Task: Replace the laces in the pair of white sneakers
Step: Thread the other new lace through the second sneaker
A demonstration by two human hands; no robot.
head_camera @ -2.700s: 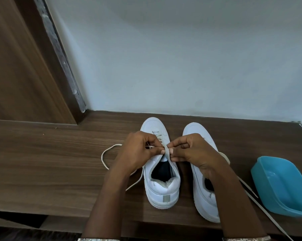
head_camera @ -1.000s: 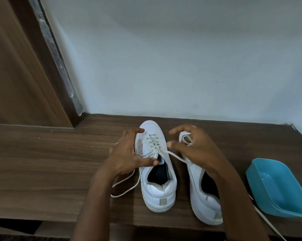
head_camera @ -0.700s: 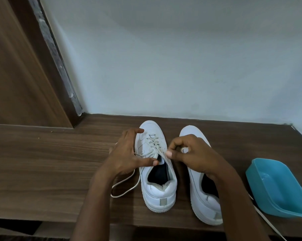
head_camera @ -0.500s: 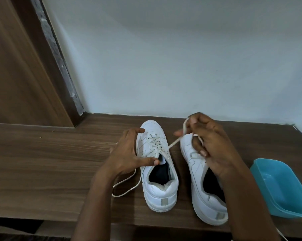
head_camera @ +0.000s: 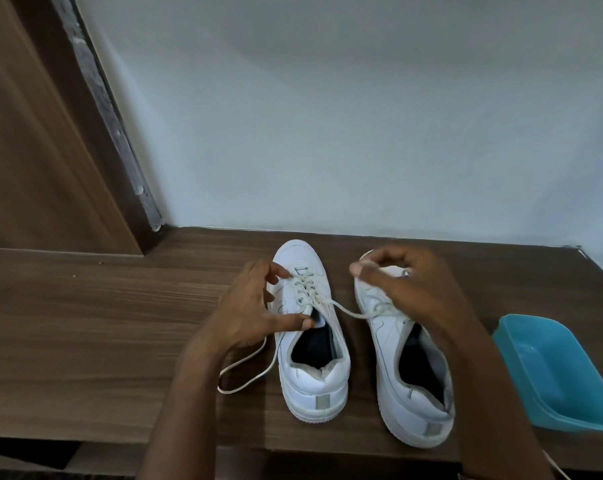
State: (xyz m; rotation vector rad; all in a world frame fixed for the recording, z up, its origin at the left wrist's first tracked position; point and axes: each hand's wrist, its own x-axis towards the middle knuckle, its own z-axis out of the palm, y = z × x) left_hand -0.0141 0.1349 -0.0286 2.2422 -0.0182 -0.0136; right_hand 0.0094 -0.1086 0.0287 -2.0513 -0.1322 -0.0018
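Observation:
Two white sneakers stand side by side on the wooden table (head_camera: pixel 85 323), heels toward me. My left hand (head_camera: pixel 251 313) grips the left sneaker (head_camera: pixel 314 368) by its side, thumb on the tongue and index finger by the front eyelets. A cream lace (head_camera: pixel 348 311) runs from that sneaker's upper eyelets across the gap to my right hand (head_camera: pixel 411 289), which holds it with curled fingers above the toe of the right sneaker (head_camera: pixel 411 386). The lace's other end (head_camera: pixel 244 372) lies looped on the table left of the heel.
A light blue plastic tub (head_camera: pixel 553 372) sits at the right, near the table's front edge. A second loose lace (head_camera: pixel 558 471) trails off the front edge at bottom right. A white wall stands behind the table and a wooden panel (head_camera: pixel 33 150) at the left.
My right hand pulled the lace up and away from the left sneaker, then came down a little; the lace now sags between the shoes. My left hand stayed on the left sneaker.

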